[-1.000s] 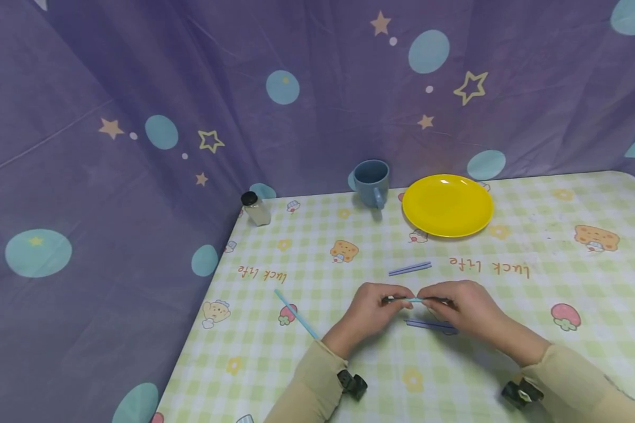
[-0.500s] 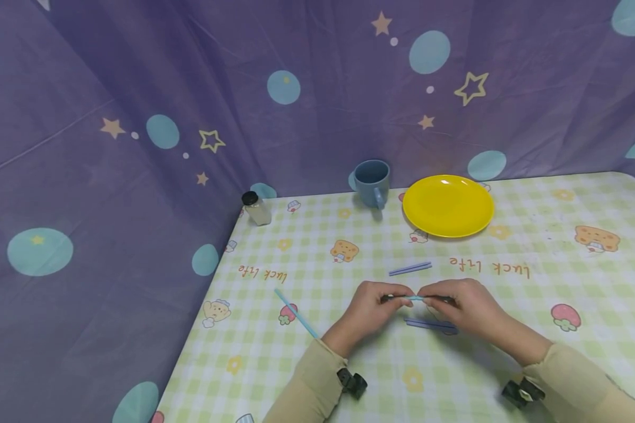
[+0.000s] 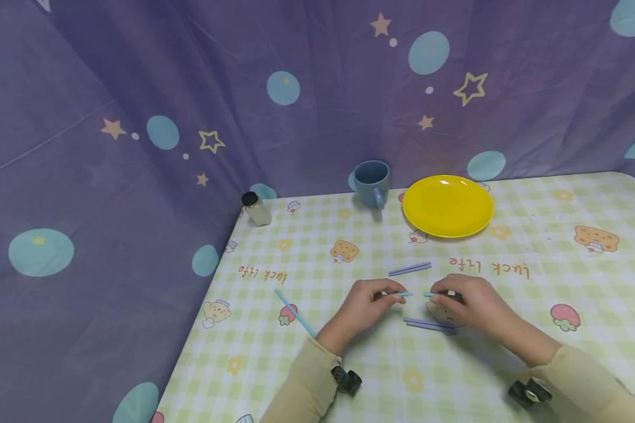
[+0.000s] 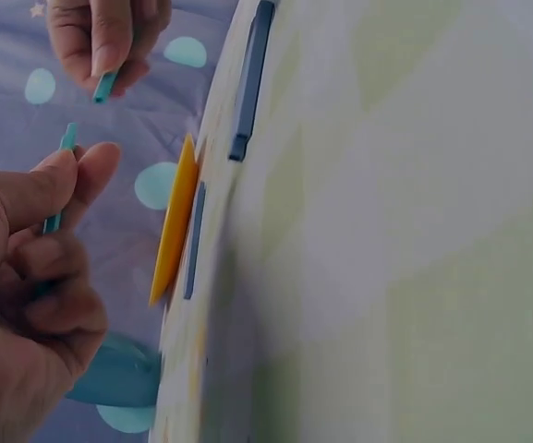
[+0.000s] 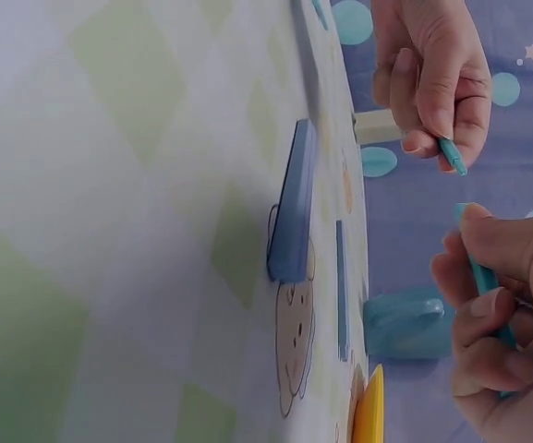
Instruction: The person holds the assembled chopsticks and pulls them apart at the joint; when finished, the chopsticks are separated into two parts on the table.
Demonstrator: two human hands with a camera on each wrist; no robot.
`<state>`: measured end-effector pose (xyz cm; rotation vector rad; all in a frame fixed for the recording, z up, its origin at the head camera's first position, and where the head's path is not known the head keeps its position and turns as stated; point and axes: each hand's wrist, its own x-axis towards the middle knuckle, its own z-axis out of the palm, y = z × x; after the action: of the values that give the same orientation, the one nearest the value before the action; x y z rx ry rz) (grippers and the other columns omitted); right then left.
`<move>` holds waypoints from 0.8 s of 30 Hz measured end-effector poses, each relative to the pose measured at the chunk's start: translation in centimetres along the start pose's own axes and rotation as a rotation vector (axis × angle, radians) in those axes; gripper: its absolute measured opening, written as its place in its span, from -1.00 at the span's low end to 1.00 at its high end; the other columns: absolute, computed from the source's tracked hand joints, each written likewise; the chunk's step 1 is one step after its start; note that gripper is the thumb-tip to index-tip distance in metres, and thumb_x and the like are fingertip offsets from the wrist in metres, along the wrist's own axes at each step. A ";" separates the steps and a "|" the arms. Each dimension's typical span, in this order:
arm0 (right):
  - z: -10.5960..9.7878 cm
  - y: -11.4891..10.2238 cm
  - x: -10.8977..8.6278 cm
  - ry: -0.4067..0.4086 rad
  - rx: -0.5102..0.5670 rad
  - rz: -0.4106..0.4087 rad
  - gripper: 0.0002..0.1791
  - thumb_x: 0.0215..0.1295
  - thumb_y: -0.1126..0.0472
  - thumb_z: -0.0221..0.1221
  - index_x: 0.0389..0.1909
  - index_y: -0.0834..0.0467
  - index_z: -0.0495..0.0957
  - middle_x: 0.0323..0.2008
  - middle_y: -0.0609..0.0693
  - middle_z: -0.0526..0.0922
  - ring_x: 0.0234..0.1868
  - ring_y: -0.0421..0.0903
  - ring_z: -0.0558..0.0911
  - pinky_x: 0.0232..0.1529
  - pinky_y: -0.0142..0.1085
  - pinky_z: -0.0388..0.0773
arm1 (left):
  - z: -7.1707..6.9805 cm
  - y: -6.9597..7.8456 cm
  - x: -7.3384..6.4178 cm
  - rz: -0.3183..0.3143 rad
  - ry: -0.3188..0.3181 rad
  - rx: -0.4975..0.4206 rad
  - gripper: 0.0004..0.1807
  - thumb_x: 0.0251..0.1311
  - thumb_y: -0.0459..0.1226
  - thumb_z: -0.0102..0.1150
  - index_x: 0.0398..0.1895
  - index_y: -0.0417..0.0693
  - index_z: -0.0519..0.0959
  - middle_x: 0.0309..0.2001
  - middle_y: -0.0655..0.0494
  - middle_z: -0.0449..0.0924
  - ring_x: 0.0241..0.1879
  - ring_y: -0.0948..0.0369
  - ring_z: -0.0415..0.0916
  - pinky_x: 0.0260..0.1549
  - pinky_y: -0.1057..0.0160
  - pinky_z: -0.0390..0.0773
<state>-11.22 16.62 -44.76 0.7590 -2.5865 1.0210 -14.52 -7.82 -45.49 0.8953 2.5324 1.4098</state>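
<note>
Between finger and thumb, my left hand (image 3: 367, 302) pinches a thin teal stick piece (image 4: 69, 137), its end poking out toward the other hand. Opposite it, my right hand (image 3: 471, 299) pinches a second teal piece (image 5: 484, 277) that runs back under the curled fingers. The two ends face each other across a small gap above the cloth; the rest of each piece is hidden in the hands. Below the hands lies a pair of purple-blue sticks (image 3: 428, 323), and beyond them another such pair (image 3: 423, 265). One longer teal stick (image 3: 295, 314) lies left of my left wrist.
At the back of the checked tablecloth (image 3: 307, 247) stand a blue mug (image 3: 371, 182) and a yellow plate (image 3: 447, 207). A small black-capped jar (image 3: 256, 210) is at the back left corner. Behind the table hangs a purple curtain (image 3: 323, 135).
My hands have drawn slightly apart. Where a short teal stretch joined both sets of fingertips, two separate stick ends now show with a gap between them. Everything on the table stays put.
</note>
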 end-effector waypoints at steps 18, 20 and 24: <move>-0.2 0.9 -0.9 -0.193 0.002 0.156 -0.71 0.23 0.34 0.28 -0.01 0.20 0.66 -0.22 -0.03 0.74 -0.19 -0.08 0.70 -0.18 -0.12 0.60 | -0.2 -1.5 1.9 -0.203 0.017 -0.038 -0.66 0.34 -0.46 0.08 0.14 -0.11 0.59 -0.11 0.02 0.71 -0.30 0.23 0.66 -0.34 0.45 0.57; -0.1 0.9 -0.9 -0.181 0.003 0.168 -0.73 0.20 0.27 0.33 -0.06 0.16 0.67 -0.30 -0.12 0.74 -0.27 -0.19 0.68 -0.24 -0.19 0.60 | 0.0 -1.5 2.2 -0.219 0.064 -0.028 -0.72 0.31 -0.43 0.14 0.05 -0.12 0.63 -0.17 0.04 0.73 -0.32 0.24 0.67 -0.37 0.45 0.57; 0.3 0.8 -0.9 -0.153 -0.023 0.196 -0.90 0.15 0.20 0.38 -0.30 0.03 0.71 -0.44 -0.27 0.69 -0.41 -0.33 0.61 -0.32 -0.27 0.56 | 0.4 -1.4 2.8 -0.244 0.142 0.047 -0.86 0.24 -0.34 0.26 -0.16 -0.06 0.71 -0.31 0.13 0.74 -0.40 0.34 0.65 -0.38 0.44 0.55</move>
<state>-10.92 17.17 -45.79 0.6095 -2.8453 1.0213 -17.33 -6.60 -46.32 0.4855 2.6764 1.3873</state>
